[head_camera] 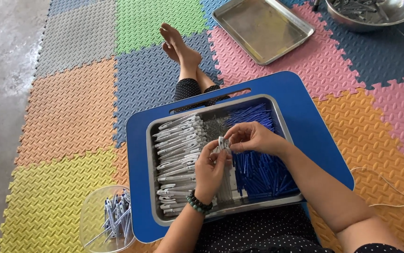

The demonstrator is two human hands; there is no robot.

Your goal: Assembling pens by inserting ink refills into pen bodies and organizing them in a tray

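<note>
My left hand (210,168), with a bead bracelet at the wrist, holds a small white pen part (222,143) over a steel tray (151,154). My right hand (251,137) pinches the same part from the right, fingertips meeting the left hand's. The tray rests on a blue lap desk (300,100) across my legs. Inside it, white pen barrels (178,154) are stacked on the left, blue refills (258,171) lie on the right, and small grey pieces (215,125) sit between them near the far edge.
A clear plastic bowl (94,220) with several assembled pens stands at the lower left. An empty steel tray (263,28) and a steel bowl (375,11) of dark parts lie ahead on coloured foam mats. A white cord (389,185) runs at right.
</note>
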